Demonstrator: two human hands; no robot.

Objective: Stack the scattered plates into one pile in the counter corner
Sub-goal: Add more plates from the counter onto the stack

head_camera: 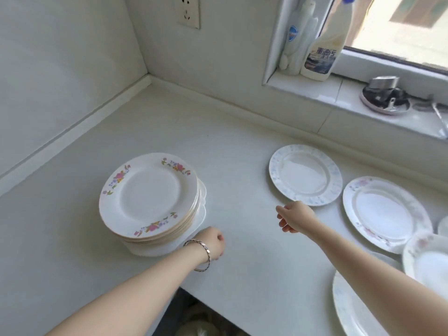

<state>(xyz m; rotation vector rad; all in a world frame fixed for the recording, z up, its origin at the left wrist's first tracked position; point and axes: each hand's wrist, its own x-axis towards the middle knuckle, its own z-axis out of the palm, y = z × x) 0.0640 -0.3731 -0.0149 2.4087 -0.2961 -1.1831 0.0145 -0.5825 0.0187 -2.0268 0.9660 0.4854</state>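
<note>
A pile of several plates with pink flower rims stands on the white counter, some way out from the corner. My left hand, a bracelet on its wrist, hovers at the pile's lower right edge with fingers curled and nothing in it. My right hand hangs just below a blue-speckled plate, fingers loosely curled, empty. A pale pink-rimmed plate lies right of that one. More plates overlap at the right edge, and another plate lies partly under my right forearm.
The counter corner is at the back left. A wall socket sits above it. Cleaner bottles and a round dish with metal parts stand on the window sill. The counter's front edge drops off below my arms.
</note>
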